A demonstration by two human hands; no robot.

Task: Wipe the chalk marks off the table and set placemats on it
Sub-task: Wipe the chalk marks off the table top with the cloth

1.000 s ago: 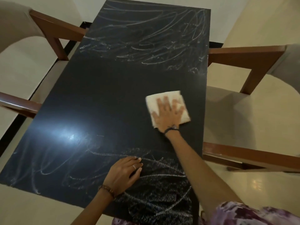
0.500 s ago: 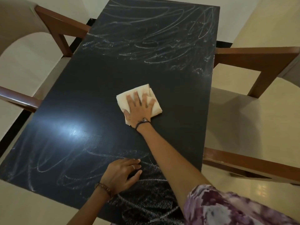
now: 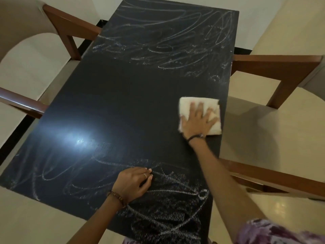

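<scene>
The black worktop (image 3: pixel 133 95) runs from 6 o'clock up to 12 o'clock, with a bright glare patch at about 8 o'clock. The right hand (image 3: pixel 197 123) lies flat on a folded cream cloth (image 3: pixel 191 104) at roughly 3 o'clock, close to the worktop's right edge; its fingers (image 3: pixel 200 107) are straight and spread, pressing the cloth down rather than curling round it. A dark band sits on that wrist. The left hand (image 3: pixel 132 184) rests on the worktop at about 6 o'clock, fingers loosely bent with the tips touching the surface, holding nothing; it wears a ring and a beaded bracelet. Chalk marks (image 3: pixel 168 44) scrawl thickly over the far end at 12 o'clock, and more chalk scribbles (image 3: pixel 168 205) cover the near end around and beside the left hand. The middle band between them looks dark and mostly free of chalk. Wooden armchairs with pale seats stand at 9 o'clock (image 3: pixel 68 30) and 3 o'clock (image 3: pixel 274 67). A purple patterned sleeve (image 3: pixel 274 233) shows at 5 o'clock.
</scene>
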